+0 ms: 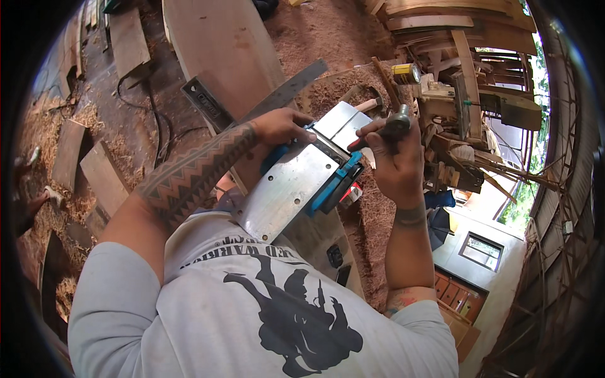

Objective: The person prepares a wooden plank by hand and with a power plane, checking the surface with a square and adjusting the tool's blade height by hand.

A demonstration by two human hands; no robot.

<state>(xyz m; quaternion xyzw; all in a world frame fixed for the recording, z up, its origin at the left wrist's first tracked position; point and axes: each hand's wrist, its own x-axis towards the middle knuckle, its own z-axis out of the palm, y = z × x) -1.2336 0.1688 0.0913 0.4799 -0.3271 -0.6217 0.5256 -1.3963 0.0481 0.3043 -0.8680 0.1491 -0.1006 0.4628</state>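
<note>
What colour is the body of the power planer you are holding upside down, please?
Blue, with a bare silver metal sole; the planer shows best in the head view.

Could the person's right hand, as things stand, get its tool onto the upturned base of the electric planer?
Probably yes. The right hand holds a dark-handled tool right beside the planer, whose metal base faces up uncovered, while the left hand grips only its far edge.
</note>
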